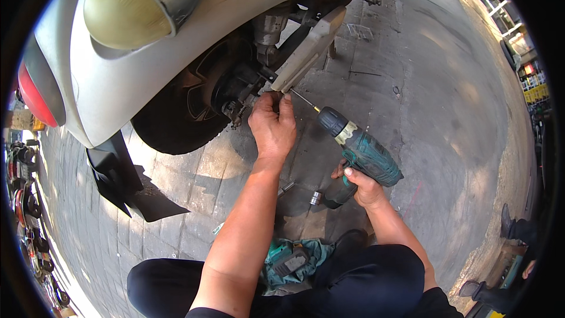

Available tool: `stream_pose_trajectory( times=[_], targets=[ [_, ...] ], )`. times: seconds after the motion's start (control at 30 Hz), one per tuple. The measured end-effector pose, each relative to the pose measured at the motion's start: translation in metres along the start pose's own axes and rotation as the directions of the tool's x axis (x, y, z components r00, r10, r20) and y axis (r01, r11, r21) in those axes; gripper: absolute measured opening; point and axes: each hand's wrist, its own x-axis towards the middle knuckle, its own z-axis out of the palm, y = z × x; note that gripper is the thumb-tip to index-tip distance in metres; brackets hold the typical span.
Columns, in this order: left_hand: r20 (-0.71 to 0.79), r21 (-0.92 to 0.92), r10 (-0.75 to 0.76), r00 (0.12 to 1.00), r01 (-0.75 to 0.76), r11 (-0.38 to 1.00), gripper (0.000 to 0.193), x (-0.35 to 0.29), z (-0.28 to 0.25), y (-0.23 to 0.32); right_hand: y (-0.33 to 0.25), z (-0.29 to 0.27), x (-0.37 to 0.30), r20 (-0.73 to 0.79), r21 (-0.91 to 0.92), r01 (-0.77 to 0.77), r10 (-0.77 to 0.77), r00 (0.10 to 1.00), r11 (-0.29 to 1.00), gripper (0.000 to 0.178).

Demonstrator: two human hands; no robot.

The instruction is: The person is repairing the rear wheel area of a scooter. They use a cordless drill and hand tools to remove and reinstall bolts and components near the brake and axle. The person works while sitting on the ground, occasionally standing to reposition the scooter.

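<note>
My right hand [363, 187] is wrapped round the handle of a teal-and-black cordless drill [368, 154]. Its long thin bit [304, 100] reaches up and left to the lower end of a pale plastic cover [312, 48] beside the wheel. At that same end, my left hand [272, 129] is closed, its thumb and fingers pinching the cover's edge. Whether a screw sits at the bit's tip is too small to tell. Just left of my fingers are the hub and a spring of the black wheel [182, 103].
A white scooter body [135, 76] with a round lamp [126, 9] overhangs the wheel; a black mudguard [126, 182] hangs below. A metal socket [316, 198] lies on the paving near the drill. Between my knees rests a battery pack [290, 259] on teal cloth. Another person's shoes [507, 221] show at right.
</note>
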Motion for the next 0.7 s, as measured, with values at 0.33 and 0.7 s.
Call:
stream_pose_trajectory(
  times=[0.33,0.7],
  targets=[
    [0.018,-0.015,0.015,1.000,-0.014,1.000,0.022,0.003,0.000,-0.006,-0.013,0.003,0.000,0.002,-0.122,-0.016,0.017,1.000,0.992,0.028],
    [0.014,-0.082,0.049,0.999,-0.048,0.996,0.022,0.006,0.004,-0.002,-0.007,-0.002,0.003,0.015,-0.086,-0.020,0.021,1.000,0.996,0.022]
  ],
)
